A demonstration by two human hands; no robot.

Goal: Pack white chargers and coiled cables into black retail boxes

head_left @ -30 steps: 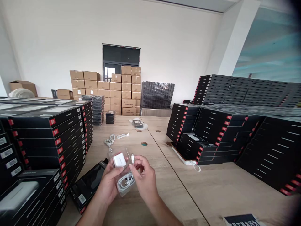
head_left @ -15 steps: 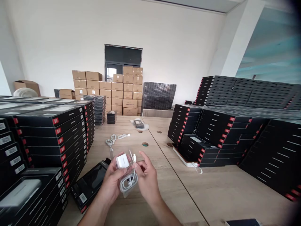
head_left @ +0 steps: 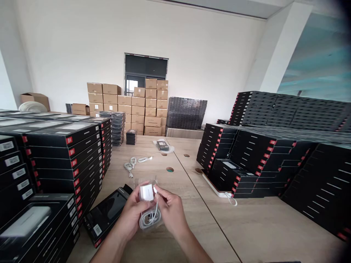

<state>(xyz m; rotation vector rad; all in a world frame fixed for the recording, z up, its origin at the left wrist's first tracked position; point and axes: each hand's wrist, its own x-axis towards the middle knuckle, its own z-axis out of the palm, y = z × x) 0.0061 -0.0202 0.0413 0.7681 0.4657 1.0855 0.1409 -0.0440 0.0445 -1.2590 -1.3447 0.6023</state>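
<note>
My left hand point(head_left: 134, 209) is closed around a clear plastic tray point(head_left: 138, 179), its thumb resting at the lower edge of a white charger block point(head_left: 146, 192) seated in it. Below the block, a coiled white cable point(head_left: 150, 218) sits in the tray's lower part. My right hand point(head_left: 170, 205) pinches the white plug end point(head_left: 155, 189) of that cable at the block's right side. Whether the plug touches the block I cannot tell. To the left of my left forearm lies a black box point(head_left: 108, 210) with a dark window, at a slant on the table.
Tall stacks of black boxes point(head_left: 85, 157) line the left, with more black boxes point(head_left: 246, 146) on the right. Loose white cables point(head_left: 132, 163) lie ahead on the wooden table point(head_left: 189, 197), near a round hole point(head_left: 170, 169). Brown cartons point(head_left: 138, 109) stand by the wall.
My right hand has brought the plug end in close to the charger block, and its raised index finger has curled in. The view has shifted slightly.
</note>
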